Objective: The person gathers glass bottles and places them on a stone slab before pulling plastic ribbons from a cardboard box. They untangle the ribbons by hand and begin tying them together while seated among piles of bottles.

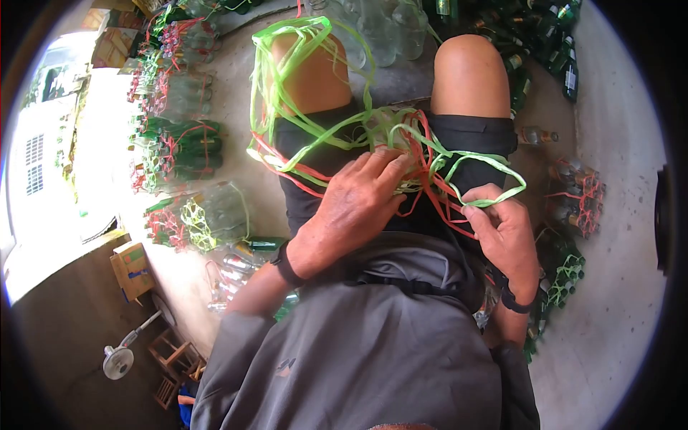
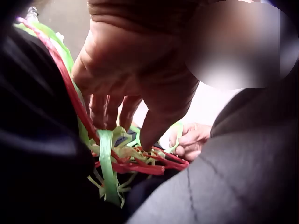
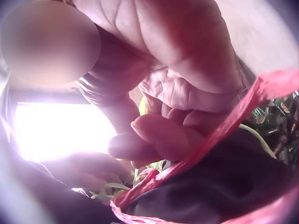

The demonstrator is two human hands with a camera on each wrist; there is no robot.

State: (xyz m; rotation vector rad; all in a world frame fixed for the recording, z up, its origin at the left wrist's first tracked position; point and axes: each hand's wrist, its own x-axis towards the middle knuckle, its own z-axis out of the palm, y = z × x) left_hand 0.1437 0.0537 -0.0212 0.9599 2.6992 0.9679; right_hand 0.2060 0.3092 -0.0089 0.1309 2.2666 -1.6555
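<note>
A tangle of flat green plastic twine point(image 1: 266, 72) and red plastic twine point(image 1: 430, 188) lies across my lap, with green loops draped over the knee on the left. My left hand point(image 1: 358, 192) reaches over the bunched middle, its fingertips and thumb gripping the strands. In the left wrist view, a green strand point(image 2: 106, 163) hangs below those fingers, beside red strands point(image 2: 135, 169). Thumb and index finger of my right hand point(image 1: 507, 229) pinch a green loop on the right. The right wrist view has a red strand point(image 3: 210, 144) crossing in front of that hand's curled fingers point(image 3: 163, 135).
Bundled bottles point(image 1: 190, 147) tied with twine line the floor on the left. Clear bottles point(image 1: 387, 32) stand beyond my knees, with many green bottles point(image 1: 548, 32) at the upper right. More tied bottles point(image 1: 577, 197) lie at my right. A fan point(image 1: 118, 362) is at the lower left.
</note>
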